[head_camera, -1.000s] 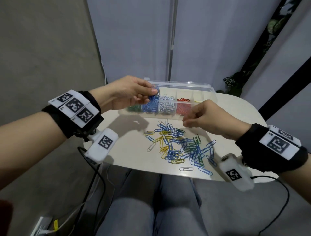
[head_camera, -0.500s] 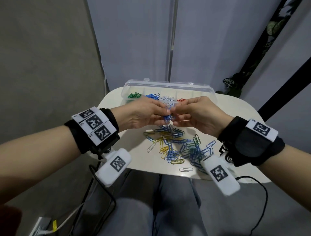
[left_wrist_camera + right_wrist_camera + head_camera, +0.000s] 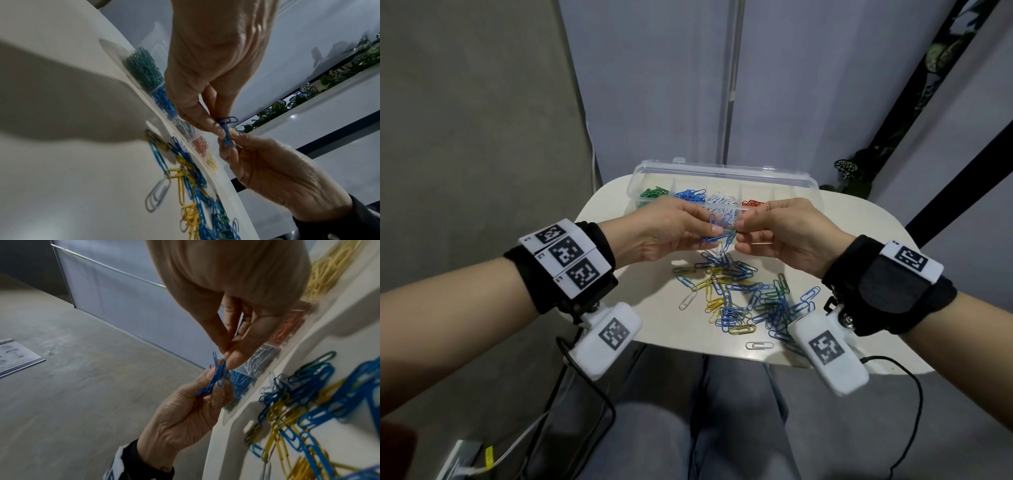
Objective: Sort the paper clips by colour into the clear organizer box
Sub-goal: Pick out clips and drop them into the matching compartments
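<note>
Both hands meet in mid-air above the table, in front of the clear organizer box (image 3: 722, 169). My left hand (image 3: 714, 233) pinches a small tangle of blue paper clips (image 3: 717, 226) between thumb and fingertips. My right hand (image 3: 739, 228) pinches the other end of the same tangle. The wrist views show this too: the blue paper clips (image 3: 226, 129) (image 3: 216, 378) bridge the left hand (image 3: 217, 127) and the right hand (image 3: 228, 357). The box holds green (image 3: 652, 193), blue (image 3: 690, 195), white (image 3: 722, 200) and red clips (image 3: 753, 203) in separate compartments.
A loose pile of blue, yellow, green and white clips (image 3: 739, 294) lies on the small white table (image 3: 640, 308) below the hands. One white clip (image 3: 758, 345) sits alone near the front edge. My knees are under the table; cables hang at both sides.
My left hand drew back from the box's blue compartment and my right hand rose from the pile. They met and now both pinch the blue clips, barely moving in the last half second.
</note>
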Available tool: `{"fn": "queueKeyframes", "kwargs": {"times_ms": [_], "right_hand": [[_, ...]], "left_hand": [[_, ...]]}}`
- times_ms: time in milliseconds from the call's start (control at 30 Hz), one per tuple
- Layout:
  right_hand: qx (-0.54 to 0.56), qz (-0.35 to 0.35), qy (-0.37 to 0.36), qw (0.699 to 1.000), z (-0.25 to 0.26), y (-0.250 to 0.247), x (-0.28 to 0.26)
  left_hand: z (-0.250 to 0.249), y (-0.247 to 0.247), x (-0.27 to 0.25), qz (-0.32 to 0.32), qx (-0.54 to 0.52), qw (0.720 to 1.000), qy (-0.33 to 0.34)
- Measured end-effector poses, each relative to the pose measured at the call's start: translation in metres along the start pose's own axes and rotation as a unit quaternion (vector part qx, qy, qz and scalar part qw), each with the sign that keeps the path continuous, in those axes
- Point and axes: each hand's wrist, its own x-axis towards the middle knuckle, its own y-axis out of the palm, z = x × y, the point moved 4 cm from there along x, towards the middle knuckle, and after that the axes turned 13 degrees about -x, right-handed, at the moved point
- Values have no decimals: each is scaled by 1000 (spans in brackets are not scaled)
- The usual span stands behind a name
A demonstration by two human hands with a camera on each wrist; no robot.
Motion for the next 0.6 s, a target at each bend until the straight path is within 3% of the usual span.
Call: {"fn": "queueKeyframes", "kwargs": {"times_ms": [167,333,500,600], "right_hand": [[-24,-9,-8,1000,3,-5,-1],[-124,-56,-106,985,7,-4,-7],[-120,-60,-119,984,9,-5,-7],[-121,-65,-121,983,10,-5,-6]], "left_hand": [[-4,-6,1,-4,-1,1000,11],[-17,-8,-1,0,71,994,81],[-63,-18,5,-41,208,955,206],[-78,-20,17,-66,278,933,218]]}}
